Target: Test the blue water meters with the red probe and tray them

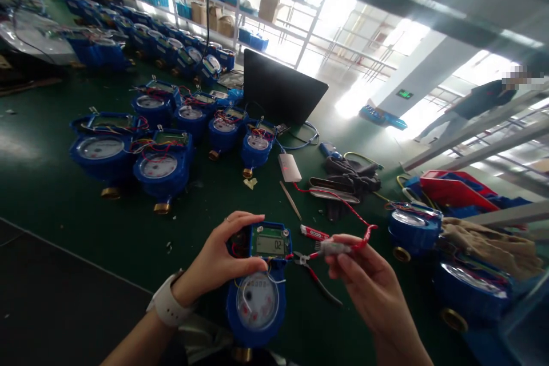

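My left hand (pixel 223 254) grips the top of a blue water meter (pixel 274 326), thumb and fingers around its open display housing. The meter's round dial faces up, and its circuit board with a lit LCD (pixel 271 245) is exposed. Between the thumb and fingers of my right hand (pixel 369 277) is a pin connector (pixel 333 248) on a twisted red cable (pixel 332 194). Its pins point left toward the board, apart from it. Cutting pliers (pixel 321 286) with red and black handles lie beside the meter, near a red printed tube (pixel 314 233).
Several blue water meters (pixel 159 166) with loose wires stand at the left and back. A laptop (pixel 283 88), a white box (pixel 290 167), a thin stick (pixel 290 200) and an open case (pixel 334 190) lie ahead. More meters (pixel 414 226) and a red bin (pixel 454 186) are right. Two people are farther off.
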`<state>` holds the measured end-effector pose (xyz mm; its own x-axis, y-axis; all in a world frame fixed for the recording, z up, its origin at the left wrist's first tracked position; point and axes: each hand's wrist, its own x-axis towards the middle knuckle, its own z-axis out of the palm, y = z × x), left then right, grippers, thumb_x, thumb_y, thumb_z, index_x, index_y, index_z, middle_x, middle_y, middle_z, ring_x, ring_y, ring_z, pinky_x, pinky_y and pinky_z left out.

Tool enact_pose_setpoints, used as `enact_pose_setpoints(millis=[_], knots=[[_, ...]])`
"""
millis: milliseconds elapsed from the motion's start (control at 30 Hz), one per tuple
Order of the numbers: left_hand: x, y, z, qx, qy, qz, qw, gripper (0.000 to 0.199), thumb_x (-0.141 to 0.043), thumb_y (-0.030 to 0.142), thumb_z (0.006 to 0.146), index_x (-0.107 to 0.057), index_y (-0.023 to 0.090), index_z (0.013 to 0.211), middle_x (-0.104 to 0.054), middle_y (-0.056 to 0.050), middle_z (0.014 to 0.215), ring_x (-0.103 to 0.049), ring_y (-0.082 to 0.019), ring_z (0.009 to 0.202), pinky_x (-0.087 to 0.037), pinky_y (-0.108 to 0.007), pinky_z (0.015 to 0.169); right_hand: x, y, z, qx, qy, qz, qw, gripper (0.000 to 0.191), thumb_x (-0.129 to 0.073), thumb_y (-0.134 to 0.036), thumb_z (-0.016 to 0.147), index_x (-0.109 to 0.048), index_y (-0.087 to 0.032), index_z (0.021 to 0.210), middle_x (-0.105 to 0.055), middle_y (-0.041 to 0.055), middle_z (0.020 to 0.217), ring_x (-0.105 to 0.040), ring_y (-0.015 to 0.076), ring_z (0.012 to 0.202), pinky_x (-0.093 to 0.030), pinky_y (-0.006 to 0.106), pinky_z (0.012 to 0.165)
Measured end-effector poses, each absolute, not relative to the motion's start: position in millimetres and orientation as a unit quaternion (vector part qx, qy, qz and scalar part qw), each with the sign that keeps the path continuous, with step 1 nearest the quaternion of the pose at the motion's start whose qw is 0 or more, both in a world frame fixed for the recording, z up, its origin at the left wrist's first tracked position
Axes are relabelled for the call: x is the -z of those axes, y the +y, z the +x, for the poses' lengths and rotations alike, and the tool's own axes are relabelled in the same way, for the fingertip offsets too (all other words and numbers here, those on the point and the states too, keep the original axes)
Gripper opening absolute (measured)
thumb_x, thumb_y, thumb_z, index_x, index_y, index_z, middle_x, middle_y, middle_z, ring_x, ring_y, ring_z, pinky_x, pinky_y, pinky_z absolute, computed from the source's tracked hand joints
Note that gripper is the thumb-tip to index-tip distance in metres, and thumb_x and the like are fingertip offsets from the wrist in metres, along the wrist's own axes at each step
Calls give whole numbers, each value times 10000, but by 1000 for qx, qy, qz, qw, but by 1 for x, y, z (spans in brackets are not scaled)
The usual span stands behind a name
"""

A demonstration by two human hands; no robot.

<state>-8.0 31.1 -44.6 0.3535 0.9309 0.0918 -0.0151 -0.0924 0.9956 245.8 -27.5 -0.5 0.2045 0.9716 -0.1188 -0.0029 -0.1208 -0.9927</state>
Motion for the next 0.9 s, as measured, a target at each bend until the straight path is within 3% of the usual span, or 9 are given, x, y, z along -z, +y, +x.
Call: enact_pose_setpoints(millis=[267, 600, 900], knots=[[47, 23, -5, -438, 390, 595, 550, 539, -844, 345, 697, -670, 258, 1200, -617, -85, 1198, -607, -278, 1118, -495, -381, 974, -20, -9, 224, -313, -677, -577, 332, 154, -637, -274, 889, -707, -223, 1016, -757, 67, 982, -736, 203, 769, -606, 275, 640], [55, 23, -4, -442, 383, 597, 549, 567, -847, 380, 693, -657, 310, 1222, -614, -80, 1239, -595, -296, 1146, -489, -402, 979, -26, 0, 227, -252, -780, -527, 225, 152, -578, -198, 930, -640, -274, 1046, -744, 25, 988, -728, 208, 923, -588, 222, 670], [58, 19, -2, -437, 409, 585, 547, 588, -857, 416, 666, -667, 338, 1217, -615, -80, 1255, -592, -316, 1151, -477, -431, 999, -34, 5, 229, -301, -755, -548, 197, 160, -622, -198, 892, -679, -290, 1011, -745, 11, 881, -717, 162, 663, -593, 187, 558]])
